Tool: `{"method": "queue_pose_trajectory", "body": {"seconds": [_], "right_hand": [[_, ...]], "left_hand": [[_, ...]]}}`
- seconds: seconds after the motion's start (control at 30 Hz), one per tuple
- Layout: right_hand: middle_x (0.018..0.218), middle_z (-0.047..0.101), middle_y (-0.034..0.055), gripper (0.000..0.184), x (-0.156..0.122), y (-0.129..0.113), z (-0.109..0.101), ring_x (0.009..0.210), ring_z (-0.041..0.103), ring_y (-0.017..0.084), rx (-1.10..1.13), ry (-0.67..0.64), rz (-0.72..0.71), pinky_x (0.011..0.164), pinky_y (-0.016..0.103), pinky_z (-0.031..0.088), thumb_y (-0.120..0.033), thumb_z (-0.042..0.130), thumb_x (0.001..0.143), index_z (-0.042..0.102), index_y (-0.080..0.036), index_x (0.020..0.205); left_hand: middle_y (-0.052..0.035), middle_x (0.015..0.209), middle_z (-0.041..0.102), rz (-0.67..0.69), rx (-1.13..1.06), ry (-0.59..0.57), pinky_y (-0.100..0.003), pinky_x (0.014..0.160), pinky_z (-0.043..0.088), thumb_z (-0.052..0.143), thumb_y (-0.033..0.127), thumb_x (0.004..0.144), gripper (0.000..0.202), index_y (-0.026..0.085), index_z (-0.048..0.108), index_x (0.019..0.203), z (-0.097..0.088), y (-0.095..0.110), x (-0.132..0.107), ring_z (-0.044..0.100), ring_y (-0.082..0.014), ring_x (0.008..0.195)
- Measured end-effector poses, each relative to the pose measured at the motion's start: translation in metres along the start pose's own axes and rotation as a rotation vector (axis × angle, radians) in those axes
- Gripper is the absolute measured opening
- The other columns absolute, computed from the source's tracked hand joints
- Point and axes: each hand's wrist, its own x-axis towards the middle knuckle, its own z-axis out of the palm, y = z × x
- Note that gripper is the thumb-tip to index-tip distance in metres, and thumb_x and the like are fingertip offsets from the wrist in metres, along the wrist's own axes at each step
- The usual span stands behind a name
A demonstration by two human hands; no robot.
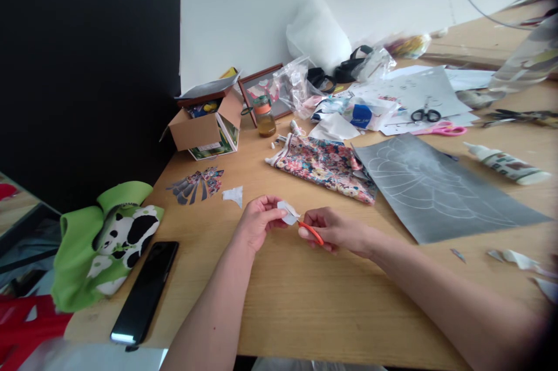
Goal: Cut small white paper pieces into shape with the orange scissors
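Between thumb and fingers, my left hand [260, 221] pinches a small pale piece of paper or fabric [288, 211]. A pair of orange-handled scissors [312, 232] is gripped in my right hand [337, 230], its blades meeting the edge of that pale piece. Left of my hands, several cut fan-shaped pieces [201, 185] with floral and grey parts lie on the wooden table, beside a white scrap [233, 195]. Folded floral fabric [320, 166] lies beyond my hands. A dark grey sheet [436, 185] with white curved lines rests to the right.
A black phone [146, 292] and a green panda cloth item [108, 243] sit at the left. Behind are an open cardboard box [204, 127] and a jar [265, 121]. Pink scissors [444, 129], black scissors [426, 116] and a glue bottle [505, 164] lie at the right.
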Motion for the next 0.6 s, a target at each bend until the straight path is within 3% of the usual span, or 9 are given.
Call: {"method": "queue_pose_trajectory", "body": {"seconds": [0.6], "right_hand": [[0.057,0.050,-0.0050,0.045,0.0022,0.0030,0.0010,0.045,0.038,0.006,-0.040,0.042,0.000,0.039,0.019,0.030,-0.056,0.075,0.070,0.051,-0.017,0.072]], "left_hand": [[-0.0042,0.068,0.071,0.001,-0.037,0.014,-0.024,0.054,0.052,0.085,0.016,0.043,0.046,0.011,0.060,0.081,0.0008,0.0009,-0.0003,0.065,-0.0142,0.057]]}}
